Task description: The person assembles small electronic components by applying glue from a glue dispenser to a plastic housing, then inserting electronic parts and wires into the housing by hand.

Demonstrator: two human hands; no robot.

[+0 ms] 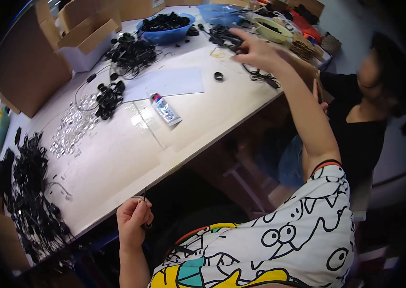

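Note:
My left hand (133, 218) is closed at the near edge of the white table (126, 153), pinching a thin black wire with a small black end piece (145, 211). My right hand (255, 50) reaches far across the table, fingers spread, touching a bundle of black cables (224, 36). A small black ring (218, 76) lies on the table just below that hand, and a loose black cable (263, 77) lies under my wrist.
Piles of black cables (30, 197) fill the left edge; more black parts (131, 53) and a blue bowl of them (164, 24) sit farther back. Clear small pieces (71, 127), a glue tube (165, 109), white paper (169, 82), cardboard boxes (85, 36). Another person (370, 110) sits at right.

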